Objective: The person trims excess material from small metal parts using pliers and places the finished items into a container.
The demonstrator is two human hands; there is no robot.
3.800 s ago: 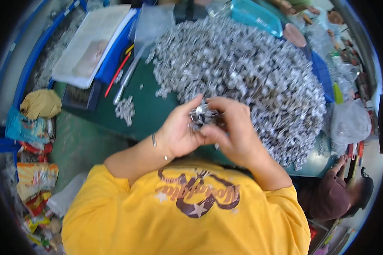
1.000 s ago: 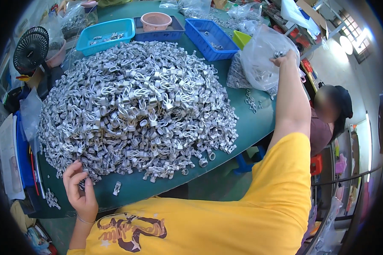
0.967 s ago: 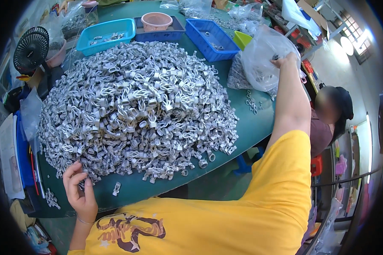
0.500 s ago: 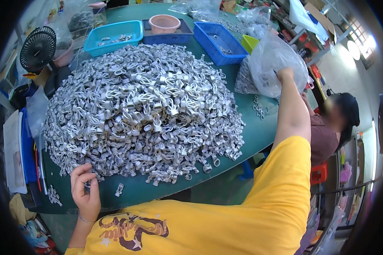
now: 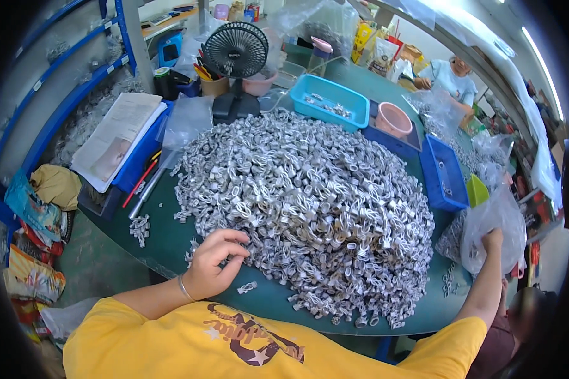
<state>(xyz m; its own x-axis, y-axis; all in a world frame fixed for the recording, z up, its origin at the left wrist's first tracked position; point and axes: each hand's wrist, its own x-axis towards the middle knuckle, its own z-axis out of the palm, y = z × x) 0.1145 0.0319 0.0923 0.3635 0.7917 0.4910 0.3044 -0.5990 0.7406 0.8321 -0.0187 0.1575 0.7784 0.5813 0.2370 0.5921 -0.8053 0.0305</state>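
Observation:
A large heap of small silvery metal fittings with looped strands point(image 5: 316, 189) covers much of the green table point(image 5: 114, 227). My left hand point(image 5: 210, 268) is at the heap's near left edge, fingers bent and thumb apart, with nothing visible between them. Just beside it lies one loose fitting point(image 5: 247, 287). Far to the right, my right arm is stretched out to a clear plastic bag point(image 5: 509, 218). My right hand point(image 5: 493, 240) is at the bag, its fingers curled; what they hold is hidden. Loose ring-like pieces point(image 5: 449, 281) lie near that forearm.
Behind the heap stand a turquoise tray point(image 5: 329, 95), a pink bowl point(image 5: 395, 120) and a blue bin point(image 5: 446, 170). A black fan point(image 5: 236, 57) and papers point(image 5: 117, 139) are at left. One person point(image 5: 452, 82) sits across the table; another point(image 5: 502, 335) is at right.
The view has swung left, bringing shelves and a person across the table into sight. My left hand stays by the heap's edge, and my right hand remains at the plastic bag.

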